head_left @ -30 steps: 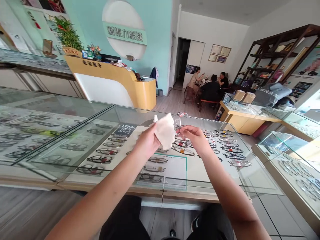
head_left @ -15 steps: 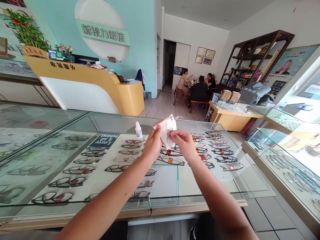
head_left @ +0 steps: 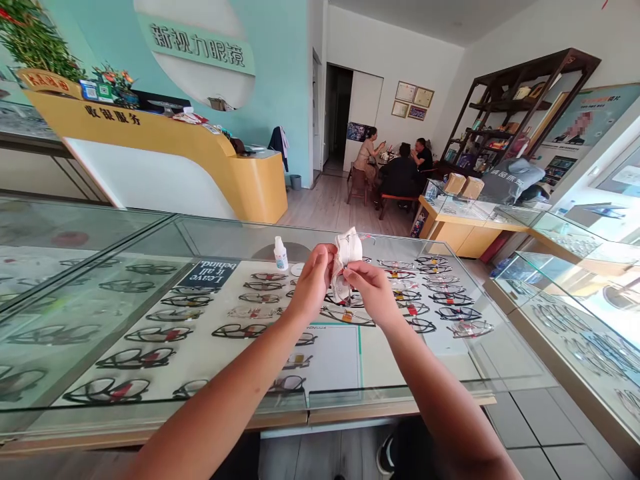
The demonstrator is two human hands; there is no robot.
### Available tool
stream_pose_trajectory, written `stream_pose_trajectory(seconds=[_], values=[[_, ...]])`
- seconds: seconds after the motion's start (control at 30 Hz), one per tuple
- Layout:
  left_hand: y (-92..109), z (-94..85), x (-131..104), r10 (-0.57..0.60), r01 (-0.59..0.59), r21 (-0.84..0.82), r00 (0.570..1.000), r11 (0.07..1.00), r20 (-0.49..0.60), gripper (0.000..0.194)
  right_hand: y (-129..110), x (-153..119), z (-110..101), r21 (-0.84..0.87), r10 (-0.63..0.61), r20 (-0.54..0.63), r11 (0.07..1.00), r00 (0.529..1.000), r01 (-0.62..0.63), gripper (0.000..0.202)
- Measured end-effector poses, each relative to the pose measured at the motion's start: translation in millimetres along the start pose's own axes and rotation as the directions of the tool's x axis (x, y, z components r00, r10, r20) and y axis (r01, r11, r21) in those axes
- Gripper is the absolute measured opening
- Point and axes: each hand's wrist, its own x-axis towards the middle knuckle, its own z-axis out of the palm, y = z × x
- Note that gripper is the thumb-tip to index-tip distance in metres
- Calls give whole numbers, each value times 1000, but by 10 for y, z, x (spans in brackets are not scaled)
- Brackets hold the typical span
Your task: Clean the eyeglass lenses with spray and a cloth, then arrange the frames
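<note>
Above the glass display case, my left hand is closed on a pale cloth that is folded about a pair of glasses. A thin temple of the glasses sticks out past the cloth's upper right. My right hand pinches the glasses' frame near the cloth's middle, thumb and finger together. Cloth and fingers hide most of the lenses. On the glass top, left of my hands, a small white bottle stands upright, with a round white disc beside it.
Rows of eyeglasses lie inside the case under the glass. A yellow reception counter stands behind it on the left. People sit round a table at the back. Another glass case runs along the right.
The cloth has shifted slightly right and now wraps over the glasses differently, covering more of the lens. My left hand has turned and moved a little right. The camera view has tilted down slightly.
</note>
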Motion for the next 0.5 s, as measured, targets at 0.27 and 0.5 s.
stream_pose_trajectory(seconds=[0.27, 0.5], values=[[166, 50, -21, -101, 101, -66, 995, 993, 3, 54, -41, -46, -44, 78, 14, 90, 997, 996, -21, 30], [304, -24, 75, -257, 293, -99, 927, 951, 274, 45, -62, -44, -129, 121, 57, 188, 989, 981, -80, 26]])
